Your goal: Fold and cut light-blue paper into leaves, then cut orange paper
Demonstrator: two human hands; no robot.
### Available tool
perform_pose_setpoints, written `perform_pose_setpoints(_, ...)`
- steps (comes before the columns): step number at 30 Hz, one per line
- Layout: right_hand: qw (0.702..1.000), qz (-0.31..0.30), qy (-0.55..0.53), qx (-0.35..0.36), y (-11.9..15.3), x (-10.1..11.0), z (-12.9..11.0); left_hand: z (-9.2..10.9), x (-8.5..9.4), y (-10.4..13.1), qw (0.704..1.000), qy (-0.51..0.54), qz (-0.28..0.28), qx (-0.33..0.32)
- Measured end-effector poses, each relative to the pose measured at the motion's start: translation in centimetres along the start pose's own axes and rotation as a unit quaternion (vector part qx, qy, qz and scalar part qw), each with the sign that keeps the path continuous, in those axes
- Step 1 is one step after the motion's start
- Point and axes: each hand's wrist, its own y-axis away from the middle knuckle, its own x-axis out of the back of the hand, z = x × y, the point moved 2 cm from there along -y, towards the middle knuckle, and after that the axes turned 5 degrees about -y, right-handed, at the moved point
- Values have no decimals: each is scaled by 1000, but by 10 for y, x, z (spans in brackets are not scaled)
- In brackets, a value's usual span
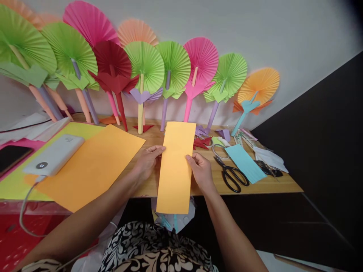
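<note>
Between my two hands a long strip of yellow-orange paper (176, 170) is held up, its lower end reaching past the table's front edge. My left hand (147, 160) pinches the strip's left edge between thumb and fingers. On the opposite edge my right hand (202, 170) grips it, thumb on the front face and fingers behind. The sheet looks flat, with no folds that I can see. Black-handled scissors (233, 177) lie to the right of my right hand, beside a strip of light blue paper (246, 163).
Paper fans (144, 62) on paper sticks lean along the wall. Left on the wooden table (279, 185) lie a large orange sheet (96, 170), a yellow-green sheet (87, 129), a white power bank (55, 155) with its cable and a dark phone (14, 156). Red paper scraps (202, 142) lie behind my right hand.
</note>
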Motion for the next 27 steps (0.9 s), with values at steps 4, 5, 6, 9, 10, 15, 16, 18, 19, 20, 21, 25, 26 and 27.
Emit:
perform_pose_setpoints(4, 1000, -7, 7, 2, 5, 0, 1, 7, 1, -5, 1000, 0, -2, -25)
perform_pose_setpoints(5, 1000, -8, 8, 3, 5, 0, 2, 9, 1, -8, 1000, 1, -5, -29)
perform_pose_setpoints(6, 1000, -9, 9, 3, 6, 0, 3, 11, 1, -10, 999, 2, -8, -33)
perform_pose_setpoints(9, 1000, -10, 8, 2, 7, 0, 7, 17, -1, -18, 999, 13, 5, -39)
perform_pose_setpoints(10, 1000, -10, 6, 1, 8, -1, 8, 19, -1, -20, 999, 19, 14, -44)
perform_pose_setpoints(15, 1000, -14, -20, -17, 11, -5, 8, 26, -3, -28, 998, 24, 23, -62)
perform_pose_setpoints(16, 999, -11, -27, -21, 11, -6, 7, 26, -3, -29, 998, 20, 23, -63)
perform_pose_setpoints(18, 999, -1, -41, -26, 9, -6, 4, 25, -2, -29, 998, 14, 24, -63)
perform_pose_setpoints(19, 998, 5, -48, -27, 7, -6, 2, 23, -1, -28, 998, 10, 24, -61)
perform_pose_setpoints(20, 998, 11, -55, -26, 5, -6, 0, 22, -1, -27, 998, 6, 25, -58)
perform_pose_setpoints(21, 998, 16, -63, -24, 2, -6, -2, 20, 0, -27, 998, 3, 25, -55)
perform_pose_setpoints(25, 997, 39, -65, 12, -12, -6, -5, 15, -1, -22, 999, -15, 10, -50)
perform_pose_setpoints(26, 997, 45, -57, 23, -14, -6, -4, 13, -2, -21, 998, -22, 6, -50)
perform_pose_setpoints(27, 997, 50, -46, 32, -16, -5, -3, 12, -2, -21, 998, -28, 3, -49)
